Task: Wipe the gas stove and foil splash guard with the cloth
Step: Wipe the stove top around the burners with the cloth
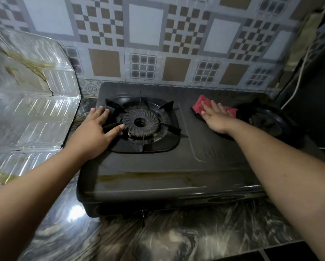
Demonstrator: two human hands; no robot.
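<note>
While we lean over the marble counter [157, 240], both palms work the gas stove [157, 166].
Our left hand [93, 132] lies open, fingers spread on the pan support [110, 108], likely bracing; our right hand [217, 117] presses flat on the red cloth [199, 104], gripping nothing, beside the far burner [267, 119]; the stained foil splash guard [29, 81] stands left, apparently unwiped.

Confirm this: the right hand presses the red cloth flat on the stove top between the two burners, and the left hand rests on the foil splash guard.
Not quite. In the head view the left hand rests on the left burner grate of the stove, not on the foil splash guard. The right hand does press the red cloth flat between the burners.
</note>
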